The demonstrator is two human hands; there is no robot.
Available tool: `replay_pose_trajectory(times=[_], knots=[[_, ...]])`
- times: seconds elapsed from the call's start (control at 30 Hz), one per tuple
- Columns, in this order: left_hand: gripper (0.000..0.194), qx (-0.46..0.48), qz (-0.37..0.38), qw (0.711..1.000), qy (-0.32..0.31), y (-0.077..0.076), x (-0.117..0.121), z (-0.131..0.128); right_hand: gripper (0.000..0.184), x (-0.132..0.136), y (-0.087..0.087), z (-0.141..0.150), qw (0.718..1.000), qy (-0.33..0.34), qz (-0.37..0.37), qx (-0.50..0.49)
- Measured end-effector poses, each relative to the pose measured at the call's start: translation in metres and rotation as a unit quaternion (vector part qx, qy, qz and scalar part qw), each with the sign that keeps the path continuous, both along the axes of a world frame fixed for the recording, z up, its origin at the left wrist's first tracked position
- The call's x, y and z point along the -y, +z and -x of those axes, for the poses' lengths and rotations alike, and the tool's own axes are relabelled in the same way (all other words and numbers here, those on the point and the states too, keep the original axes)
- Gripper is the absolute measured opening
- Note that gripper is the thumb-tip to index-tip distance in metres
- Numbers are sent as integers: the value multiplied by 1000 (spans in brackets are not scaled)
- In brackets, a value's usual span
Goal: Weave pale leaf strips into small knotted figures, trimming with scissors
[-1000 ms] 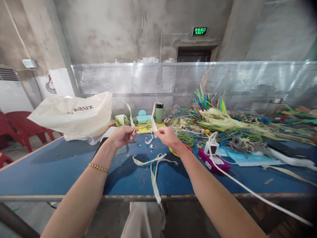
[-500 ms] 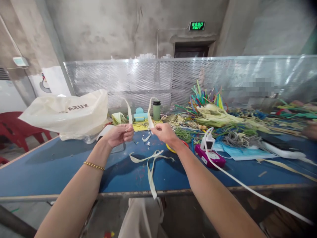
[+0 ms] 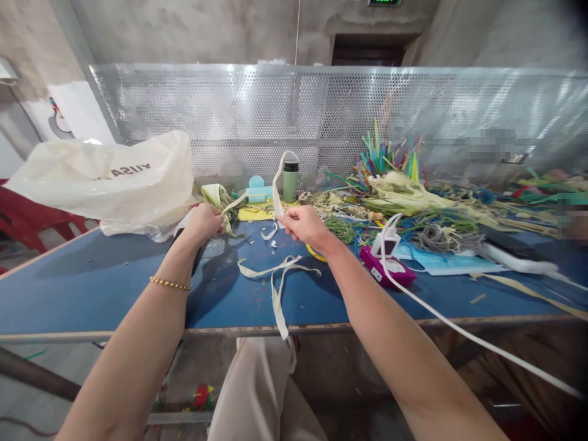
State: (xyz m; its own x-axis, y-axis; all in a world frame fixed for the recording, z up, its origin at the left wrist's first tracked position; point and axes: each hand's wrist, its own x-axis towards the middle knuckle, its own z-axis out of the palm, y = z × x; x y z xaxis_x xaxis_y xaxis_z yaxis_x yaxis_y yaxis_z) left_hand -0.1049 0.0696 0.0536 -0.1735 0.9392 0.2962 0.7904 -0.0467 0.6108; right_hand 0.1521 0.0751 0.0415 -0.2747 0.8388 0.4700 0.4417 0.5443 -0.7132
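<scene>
My right hand (image 3: pixel 303 226) is closed in a pinch on the lower end of a pale husk strip (image 3: pixel 277 190), which stands up and curls over at the top. Over at the left, my left hand (image 3: pixel 206 222) is closed, with another pale husk strip (image 3: pixel 235 203) sticking out from its fingers to the right. That hand is beside a roll of greenish husk (image 3: pixel 215 195), partly hidden behind it. Several loose pale strips (image 3: pixel 278 300) lie on the blue table (image 3: pixel 138 300) between my forearms, one hanging over the front edge. Small white scraps (image 3: pixel 273 244) lie between the hands.
A big cream plastic bag (image 3: pixel 105 184) is at the left. Behind the hands stands a green bottle (image 3: pixel 290 184). Husks (image 3: pixel 399 193), green cords (image 3: pixel 340 229) and a purple power block (image 3: pixel 388 267) with a white cable occupy the right. A perforated metal screen (image 3: pixel 257 110) runs along the back.
My left hand has gone left and away from my right hand, to the husk roll, taking its strip along. My right hand keeps its strip. The view has tipped downward.
</scene>
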Motion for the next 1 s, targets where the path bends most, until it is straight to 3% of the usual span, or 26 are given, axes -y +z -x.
replay_pose_trajectory(times=[0.13,0.27,0.37,0.47,0.67,0.87,1.0], knots=[[27,-67,27,997,-13,1,2,-2,24,2,0,2,1000,3,29,-1],[21,110,51,988,-98,3,8,-9,19,12,5,7,996,33,85,-21],[17,257,94,942,-195,7,13,-13,22,18,9,9,990,53,119,-48],[18,337,130,899,-247,8,12,-16,22,20,11,10,986,72,136,-70],[8,450,135,845,-255,2,13,-36,19,18,5,12,985,70,128,-90],[9,535,157,771,-308,-9,14,-62,19,17,5,16,990,-2,89,-105],[9,546,178,748,-332,-13,11,-62,23,14,9,14,977,-31,47,-208]])
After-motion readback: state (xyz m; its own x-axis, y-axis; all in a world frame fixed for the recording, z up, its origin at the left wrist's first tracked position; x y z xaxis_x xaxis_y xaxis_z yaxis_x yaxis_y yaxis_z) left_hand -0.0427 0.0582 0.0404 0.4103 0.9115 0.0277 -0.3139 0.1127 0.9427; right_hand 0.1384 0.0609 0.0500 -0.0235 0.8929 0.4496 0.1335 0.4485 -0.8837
